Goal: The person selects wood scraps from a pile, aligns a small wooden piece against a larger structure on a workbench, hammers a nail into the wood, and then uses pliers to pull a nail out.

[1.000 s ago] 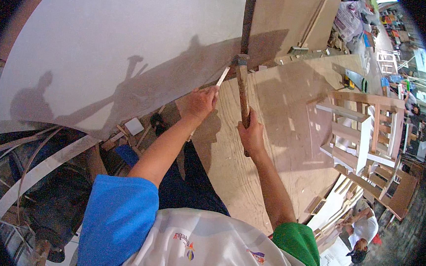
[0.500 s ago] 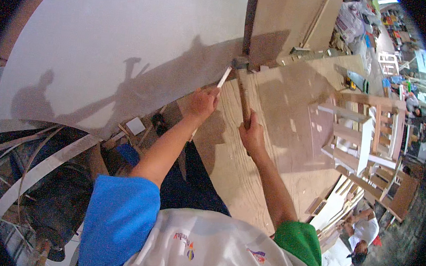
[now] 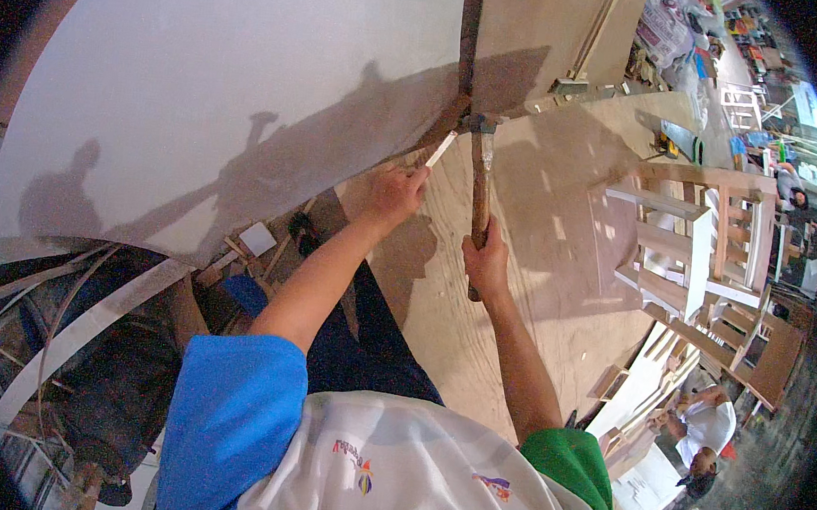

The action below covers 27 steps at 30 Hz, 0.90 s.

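Under hammer head, chisel tip hidden

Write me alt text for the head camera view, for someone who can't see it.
Seen from above, a person's right hand grips a wooden-handled hammer while the left hand holds a pale chisel-like tool against the edge of a large white panel. Both work over a plywood bench; unfinished wooden chair frames stand at the right.
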Motion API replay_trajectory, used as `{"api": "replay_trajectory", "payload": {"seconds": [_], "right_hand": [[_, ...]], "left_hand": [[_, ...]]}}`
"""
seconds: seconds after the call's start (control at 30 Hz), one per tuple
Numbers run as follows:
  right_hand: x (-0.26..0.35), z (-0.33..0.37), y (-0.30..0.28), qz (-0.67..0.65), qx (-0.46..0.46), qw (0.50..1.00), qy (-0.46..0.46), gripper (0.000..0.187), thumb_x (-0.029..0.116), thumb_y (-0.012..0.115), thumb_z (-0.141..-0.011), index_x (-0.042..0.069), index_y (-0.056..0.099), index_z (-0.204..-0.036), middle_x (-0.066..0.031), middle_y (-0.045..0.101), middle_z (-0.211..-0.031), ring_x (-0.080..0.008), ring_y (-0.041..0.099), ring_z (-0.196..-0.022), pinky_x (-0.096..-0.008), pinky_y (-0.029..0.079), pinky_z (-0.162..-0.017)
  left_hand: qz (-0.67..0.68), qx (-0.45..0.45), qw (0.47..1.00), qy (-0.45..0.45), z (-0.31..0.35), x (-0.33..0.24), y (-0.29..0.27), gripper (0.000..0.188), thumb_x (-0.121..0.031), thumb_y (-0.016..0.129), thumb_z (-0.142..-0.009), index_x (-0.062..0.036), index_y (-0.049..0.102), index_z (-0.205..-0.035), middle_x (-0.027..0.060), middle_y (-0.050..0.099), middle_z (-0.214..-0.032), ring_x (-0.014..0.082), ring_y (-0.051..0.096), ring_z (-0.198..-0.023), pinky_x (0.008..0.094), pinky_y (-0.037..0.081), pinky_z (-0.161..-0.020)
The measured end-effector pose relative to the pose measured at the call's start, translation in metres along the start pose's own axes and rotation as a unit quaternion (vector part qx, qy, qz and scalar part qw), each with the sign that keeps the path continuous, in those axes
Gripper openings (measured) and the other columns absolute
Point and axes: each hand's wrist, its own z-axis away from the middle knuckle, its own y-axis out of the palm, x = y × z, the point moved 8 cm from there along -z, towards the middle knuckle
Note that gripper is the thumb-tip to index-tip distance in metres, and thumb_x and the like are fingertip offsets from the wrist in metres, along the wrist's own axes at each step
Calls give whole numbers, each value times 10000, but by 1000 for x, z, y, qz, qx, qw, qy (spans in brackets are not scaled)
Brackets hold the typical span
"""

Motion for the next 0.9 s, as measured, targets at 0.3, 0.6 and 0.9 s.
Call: {"api": "replay_trajectory", "payload": {"seconds": [0.3,0.6,0.9], "right_hand": [[6,6,-4,14,7,1000,-27,546,63,593,-784,34,384,-1287,-270,620,-816,-411,634,-761,-451,490,-634],[0,2,0,11,-10,999,-44,568,88,590,-791,16,365,-1308,-280,614,-764,-416,635,-713,-462,488,-584],[12,9,-19,-6,-94,992,-84,360,79,574,-809,1,422,-1126,-231,591,-745,-378,608,-670,-406,471,-585]], "left_hand": [[10,-23,1000,9,0,-14,-24,298,-159,584,-799,-99,560,-1089,138,648,-868,324,615,-835,461,417,-882],[-41,-7,999,9,2,-12,-16,294,-202,574,-826,-142,574,-1114,103,654,-871,309,617,-836,474,429,-843],[-48,19,999,-13,-3,-11,-22,281,-264,565,-832,-176,601,-1097,136,637,-937,346,583,-896,492,478,-745]]}}
